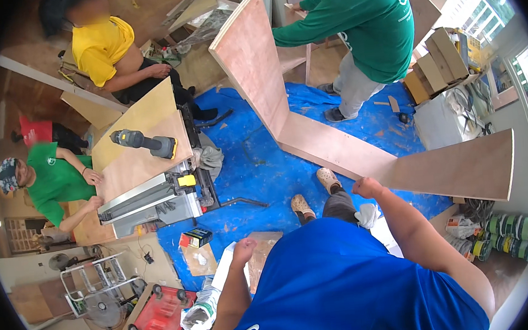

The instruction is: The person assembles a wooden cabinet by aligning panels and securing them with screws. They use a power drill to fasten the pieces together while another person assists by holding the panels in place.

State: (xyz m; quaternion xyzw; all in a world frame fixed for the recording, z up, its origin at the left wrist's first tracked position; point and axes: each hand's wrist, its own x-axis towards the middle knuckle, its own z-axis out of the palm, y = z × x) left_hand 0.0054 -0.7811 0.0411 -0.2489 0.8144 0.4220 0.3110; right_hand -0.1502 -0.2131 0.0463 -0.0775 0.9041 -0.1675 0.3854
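Note:
A large U-shaped plywood frame (337, 144) stands on edge in front of me, with a long bottom board and two upright side boards. My right hand (367, 186) is closed at the near edge of its bottom board. Whether it grips the board or only overlaps it in view, I cannot tell. My left hand (244, 251) hangs low at my left side with its fingers curled, beside a white strip-like panel (224, 267). What that hand holds, if anything, is hidden.
A blue tarp (245, 166) covers the floor. At left, a cordless drill (144, 143) lies on plywood over a table saw (149, 202); a person in green (60, 175) leans there. Another green-shirted person (358, 27) stands beyond the frame. A red dolly (160, 322) lies lower left.

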